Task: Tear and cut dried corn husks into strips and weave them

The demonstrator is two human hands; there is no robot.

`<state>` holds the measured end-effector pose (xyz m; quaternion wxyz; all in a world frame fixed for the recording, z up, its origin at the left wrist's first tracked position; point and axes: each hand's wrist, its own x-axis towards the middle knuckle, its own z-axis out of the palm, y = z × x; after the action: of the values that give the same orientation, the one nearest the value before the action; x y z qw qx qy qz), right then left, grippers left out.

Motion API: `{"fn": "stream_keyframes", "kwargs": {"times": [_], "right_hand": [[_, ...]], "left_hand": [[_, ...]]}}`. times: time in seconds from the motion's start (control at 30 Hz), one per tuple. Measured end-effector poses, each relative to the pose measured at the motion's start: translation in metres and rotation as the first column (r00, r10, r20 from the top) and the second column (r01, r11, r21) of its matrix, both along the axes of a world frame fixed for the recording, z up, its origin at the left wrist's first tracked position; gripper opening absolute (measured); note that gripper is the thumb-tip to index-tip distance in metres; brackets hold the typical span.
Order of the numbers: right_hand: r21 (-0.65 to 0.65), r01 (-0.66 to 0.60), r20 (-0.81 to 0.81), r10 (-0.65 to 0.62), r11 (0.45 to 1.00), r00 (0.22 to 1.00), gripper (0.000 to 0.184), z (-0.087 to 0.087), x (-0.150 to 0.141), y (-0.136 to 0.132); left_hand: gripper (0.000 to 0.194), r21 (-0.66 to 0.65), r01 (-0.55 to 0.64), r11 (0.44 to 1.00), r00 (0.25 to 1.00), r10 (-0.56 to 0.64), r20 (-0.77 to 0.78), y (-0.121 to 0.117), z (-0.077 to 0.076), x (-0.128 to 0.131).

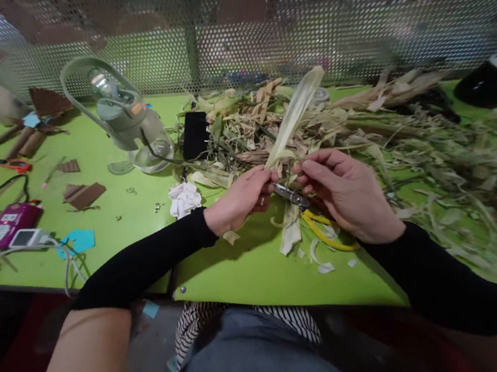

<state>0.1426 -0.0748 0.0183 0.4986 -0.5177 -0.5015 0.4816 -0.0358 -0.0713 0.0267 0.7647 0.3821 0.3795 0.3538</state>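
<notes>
My left hand is closed in a pinch on the base of a long pale corn husk that rises up and to the right. My right hand is closed on yellow-handled scissors, whose metal blades point left toward the husk's base beside my left fingers. Both hands hover over the green table. Cut husk scraps lie just under the hands.
A large heap of dried husks covers the table's middle and right. A small desk fan, a black phone, crumpled tissue, a pink device with cables and brown card pieces lie left. Perforated metal screen behind.
</notes>
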Motion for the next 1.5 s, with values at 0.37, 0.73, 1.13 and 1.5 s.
{"fn": "stream_keyframes", "kwargs": {"times": [0.37,0.73,1.13,1.5], "right_hand": [[0.057,0.045,-0.048,-0.042,0.997,0.998,0.030,-0.011,-0.003,0.009],[0.127,0.036,0.005,-0.037,0.991,0.999,0.026,-0.023,-0.003,0.007],[0.367,0.081,0.376,-0.228,0.927,0.898,0.020,-0.017,0.002,0.002],[0.138,-0.363,0.543,0.236,0.921,0.806,0.027,-0.027,-0.004,-0.003]], "left_hand": [[0.021,0.090,-0.196,0.976,0.978,0.202,-0.058,0.013,-0.007,-0.004],[0.019,0.051,-0.053,0.997,0.992,0.058,-0.108,0.011,-0.006,-0.004],[0.026,-0.015,-0.002,1.000,0.996,0.001,-0.087,0.004,-0.007,0.002],[0.025,0.236,-0.013,0.972,0.959,0.079,-0.274,0.008,-0.008,-0.002]]}}
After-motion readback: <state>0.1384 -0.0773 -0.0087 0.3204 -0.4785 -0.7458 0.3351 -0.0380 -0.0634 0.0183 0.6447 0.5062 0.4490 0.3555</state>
